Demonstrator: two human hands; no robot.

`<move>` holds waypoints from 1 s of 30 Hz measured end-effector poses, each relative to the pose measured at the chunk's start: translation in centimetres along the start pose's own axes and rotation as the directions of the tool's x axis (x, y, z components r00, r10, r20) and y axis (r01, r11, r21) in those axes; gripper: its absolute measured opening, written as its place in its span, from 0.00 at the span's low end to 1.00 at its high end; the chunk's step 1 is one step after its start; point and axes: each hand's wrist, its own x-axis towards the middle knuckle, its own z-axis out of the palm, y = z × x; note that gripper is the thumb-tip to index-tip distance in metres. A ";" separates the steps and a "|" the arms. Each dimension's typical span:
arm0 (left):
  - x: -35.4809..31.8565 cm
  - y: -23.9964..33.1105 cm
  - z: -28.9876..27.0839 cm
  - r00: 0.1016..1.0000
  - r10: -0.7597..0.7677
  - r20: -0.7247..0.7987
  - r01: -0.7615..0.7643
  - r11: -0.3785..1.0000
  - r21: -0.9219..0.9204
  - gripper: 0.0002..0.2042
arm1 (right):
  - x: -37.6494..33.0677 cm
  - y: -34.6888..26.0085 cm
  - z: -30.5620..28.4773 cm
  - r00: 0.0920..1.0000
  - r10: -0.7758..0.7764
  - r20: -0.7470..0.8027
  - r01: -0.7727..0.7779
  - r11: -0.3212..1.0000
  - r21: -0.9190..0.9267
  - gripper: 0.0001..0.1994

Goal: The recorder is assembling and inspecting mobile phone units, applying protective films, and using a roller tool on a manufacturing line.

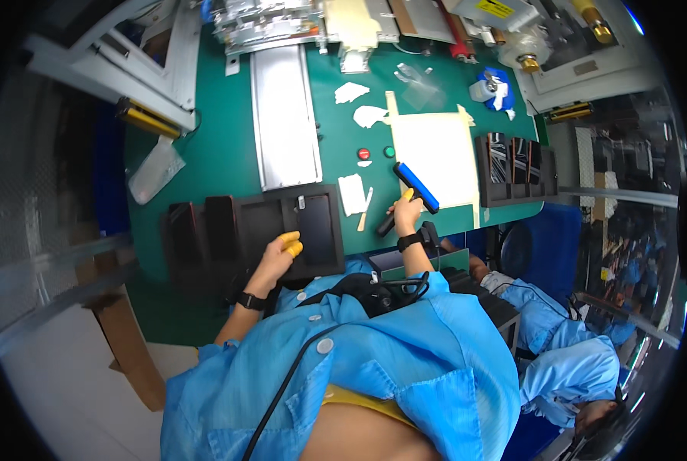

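Note:
My right hand (407, 213) is wrapped round the black handle of a blue roller (417, 187), with a yellow finger cot on one finger. The roller lies slantwise over the lower left part of a cream sheet (435, 157) taped to the green mat. My left hand (276, 257), with yellow cots on two fingers, is over a black foam tray (263, 219). Its fingertips are slightly apart, with nothing visible between them. Just right of them, a dark phone-sized panel (316, 227) lies in a tray slot. Other dark panels (221, 221) stand at the tray's left.
A second black tray (505, 194) with glossy panels stands at the right. A metal track (286, 115) runs toward a machine at the back. Red (364, 154) and green (389, 152) buttons, white wipes (352, 194) and a wooden stick (365, 211) are between. A person (558, 330) sits at my right.

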 end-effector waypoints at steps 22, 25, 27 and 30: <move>-6.3 3.6 -10.2 0.863 0.111 -0.492 -0.330 0.862 -0.384 0.10 | -26.1 0.4 20.9 0.429 -0.639 0.638 0.872 0.478 -0.108 0.05; -5.5 5.9 -9.6 0.858 0.196 -0.474 -0.373 0.873 -0.314 0.10 | -27.5 1.4 22.2 0.580 -0.485 0.654 0.777 0.569 -0.268 0.07; -4.3 7.2 -9.0 0.838 0.314 -0.447 -0.449 0.861 -0.237 0.10 | -28.5 0.1 20.5 0.543 -0.501 0.674 0.795 0.564 -0.222 0.06; -2.5 11.1 -7.0 0.820 0.409 -0.400 -0.478 0.874 -0.085 0.08 | -26.9 -1.6 17.2 0.502 -0.380 0.776 0.654 0.755 -0.053 0.08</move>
